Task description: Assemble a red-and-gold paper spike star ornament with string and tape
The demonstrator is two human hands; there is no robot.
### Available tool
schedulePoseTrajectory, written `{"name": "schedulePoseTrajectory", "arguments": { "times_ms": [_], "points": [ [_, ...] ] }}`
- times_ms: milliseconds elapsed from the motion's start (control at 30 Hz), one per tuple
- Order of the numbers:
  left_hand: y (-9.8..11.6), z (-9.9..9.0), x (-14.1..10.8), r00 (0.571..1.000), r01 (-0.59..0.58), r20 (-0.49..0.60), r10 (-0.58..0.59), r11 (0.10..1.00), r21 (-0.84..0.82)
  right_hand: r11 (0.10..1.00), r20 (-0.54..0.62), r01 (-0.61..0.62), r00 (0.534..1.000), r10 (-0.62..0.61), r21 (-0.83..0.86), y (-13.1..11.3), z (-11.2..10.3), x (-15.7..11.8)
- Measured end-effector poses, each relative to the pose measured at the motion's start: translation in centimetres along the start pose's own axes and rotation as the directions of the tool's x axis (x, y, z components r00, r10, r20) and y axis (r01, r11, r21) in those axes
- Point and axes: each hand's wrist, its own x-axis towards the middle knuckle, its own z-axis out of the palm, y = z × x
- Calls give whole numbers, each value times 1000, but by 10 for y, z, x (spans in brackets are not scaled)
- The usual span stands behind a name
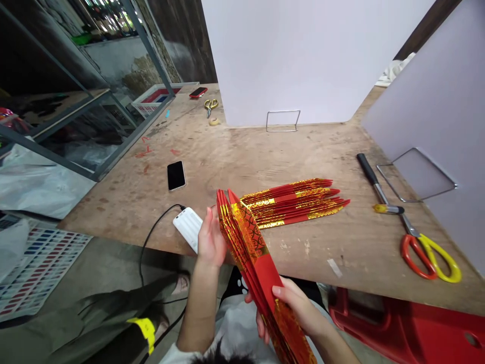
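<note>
A long bundle of red and gold pleated paper (261, 268) slants up from my lap over the table's front edge. My right hand (297, 303) grips its lower part, the thumb on the flat red face and fingers underneath. My left hand (212, 242) rests against the bundle's left side near the upper end, palm to the folds and fingers stretched upward; part of it is hidden behind the paper. Just beyond, more red and gold pleated paper pieces (299, 199) lie side by side on the table, their pointed ends to the right.
On the wooden table (235, 156) lie a phone (176, 175), a white power bank (188, 227) with a cable, a hammer (373, 177), and red-and-yellow-handled scissors (430, 255). White panels (288, 60) stand behind. A red plastic chair (417, 328) is at right. Someone's leg (113, 313) shows at left.
</note>
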Motion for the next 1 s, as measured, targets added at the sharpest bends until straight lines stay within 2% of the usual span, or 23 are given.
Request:
{"name": "schedulePoseTrajectory", "arguments": {
  "times_ms": [100, 200, 267, 333, 400, 467, 533, 700, 833, 900, 1000],
  "points": [
    [-23, -8, -21, 995, 98, 29, -99, 995, 11, 1000, -47, 10, 999, -9, 16, -4, 1, 3],
    [-40, -7, -40, 970, 167, 157, -185, 978, 126, 1000, -43, -22, 999, 21, -22, -4, 1, 8],
    [-44, -2, -46, 964, 175, 160, -214, 958, 227, 998, -73, -12, 997, 7, -63, -4, 0, 8],
    [-44, 4, -48, 969, 179, 110, -221, 935, 307, 982, -156, 7, 987, -37, -189, -5, -1, 7],
    [-43, 9, -47, 975, 170, 81, -208, 929, 329, 907, -259, 11, 957, -132, -422, -8, -1, 4],
    [-45, 11, -46, 982, 148, 76, -174, 951, 273, 778, -308, -4, 920, -244, -628, -11, 2, 2],
    [-49, 12, -45, 981, 160, 76, -177, 969, 189, 692, -314, -4, 893, -322, -721, -14, 4, 0],
    [-60, 10, -47, 974, 210, 62, -216, 972, 102, 645, -268, 45, 886, -378, -763, -17, 12, 0],
    [-62, 12, -47, 986, 166, 18, -169, 981, 95, 569, -224, 29, 902, -370, -822, -20, 15, -2],
    [-61, 11, -45, 985, 166, 43, -170, 983, 72, 545, -202, 21, 916, -346, -838, -24, 15, -4],
    [-58, 9, -42, 957, 266, 112, -267, 964, 23, 549, -193, 5, 933, -303, -836, -29, 13, -7]
  ]
}}
